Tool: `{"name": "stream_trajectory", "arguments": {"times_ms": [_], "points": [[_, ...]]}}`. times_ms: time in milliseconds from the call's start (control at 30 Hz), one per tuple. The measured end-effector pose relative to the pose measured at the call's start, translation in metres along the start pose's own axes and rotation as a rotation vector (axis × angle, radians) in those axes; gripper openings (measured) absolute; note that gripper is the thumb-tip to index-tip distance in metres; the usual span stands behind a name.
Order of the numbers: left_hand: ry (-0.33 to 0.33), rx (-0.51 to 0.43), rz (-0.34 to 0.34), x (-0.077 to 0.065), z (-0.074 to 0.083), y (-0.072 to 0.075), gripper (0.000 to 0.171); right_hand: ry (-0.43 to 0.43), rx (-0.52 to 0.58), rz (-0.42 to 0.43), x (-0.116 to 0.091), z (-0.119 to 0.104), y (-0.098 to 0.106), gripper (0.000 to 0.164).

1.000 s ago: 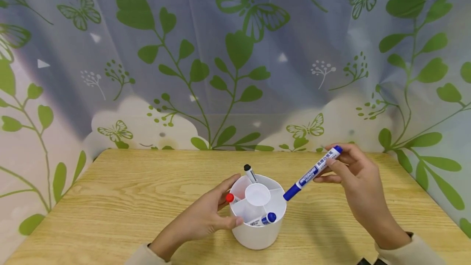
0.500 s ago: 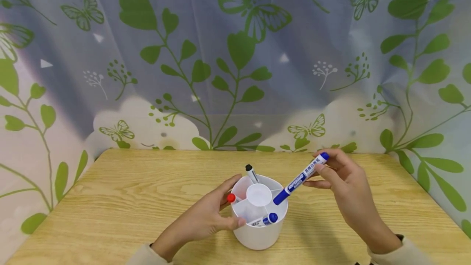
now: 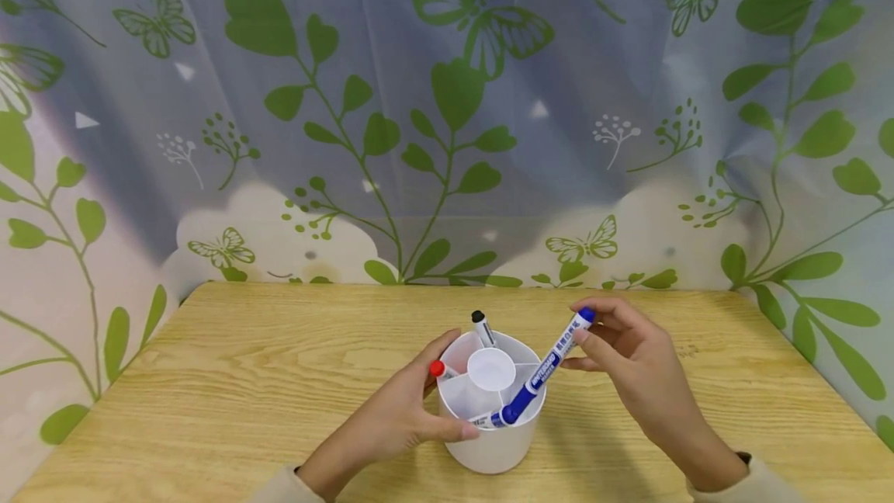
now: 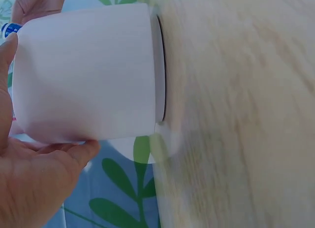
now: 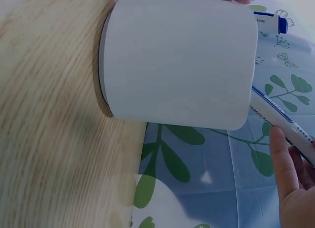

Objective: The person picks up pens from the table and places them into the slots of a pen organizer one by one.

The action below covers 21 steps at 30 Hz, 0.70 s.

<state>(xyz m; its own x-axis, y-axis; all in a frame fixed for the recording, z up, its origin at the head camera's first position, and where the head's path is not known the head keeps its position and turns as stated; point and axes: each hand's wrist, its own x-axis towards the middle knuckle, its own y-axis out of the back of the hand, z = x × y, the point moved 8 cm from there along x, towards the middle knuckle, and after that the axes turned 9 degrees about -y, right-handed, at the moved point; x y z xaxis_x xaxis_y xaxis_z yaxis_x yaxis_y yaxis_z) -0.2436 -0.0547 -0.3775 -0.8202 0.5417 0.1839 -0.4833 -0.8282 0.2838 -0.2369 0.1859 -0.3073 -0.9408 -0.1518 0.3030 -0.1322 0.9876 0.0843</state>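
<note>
My left hand [image 3: 391, 425] holds the left side of a white round pen holder [image 3: 489, 452], thumb at the front rim and fingers around the far side. In my right hand [image 3: 642, 379] a blue whiteboard marker [image 3: 552, 363] is pinched near its upper end. It slants down to the left, and its lower blue end is over the holder's front right, in front of the cap of a second blue marker [image 3: 483, 420]. Whether the two touch, I cannot tell. In the right wrist view the holder's wall hides the pinched whiteboard marker's lower end.
A red-capped marker [image 3: 438, 369] leans at the holder's left and a black-capped marker [image 3: 480, 324] at its back. Dividers surround a round centre cup [image 3: 492, 369]. The holder stands on a wooden table [image 3: 279, 363], with a leaf-patterned curtain [image 3: 447, 177] behind.
My right hand has moved left and down, bringing the blue whiteboard marker from beside the rim to over the holder's front right, at a steeper slant. My left hand has stayed on the holder.
</note>
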Motion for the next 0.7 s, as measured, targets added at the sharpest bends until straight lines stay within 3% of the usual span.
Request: {"name": "stream_trajectory", "arguments": {"times_ms": [700], "points": [[0.014, 0.011, 0.064, 0.000, -0.010, -0.005, 0.121, 0.017, -0.157, -0.053, -0.005, 0.009, -0.017, 0.027]]}}
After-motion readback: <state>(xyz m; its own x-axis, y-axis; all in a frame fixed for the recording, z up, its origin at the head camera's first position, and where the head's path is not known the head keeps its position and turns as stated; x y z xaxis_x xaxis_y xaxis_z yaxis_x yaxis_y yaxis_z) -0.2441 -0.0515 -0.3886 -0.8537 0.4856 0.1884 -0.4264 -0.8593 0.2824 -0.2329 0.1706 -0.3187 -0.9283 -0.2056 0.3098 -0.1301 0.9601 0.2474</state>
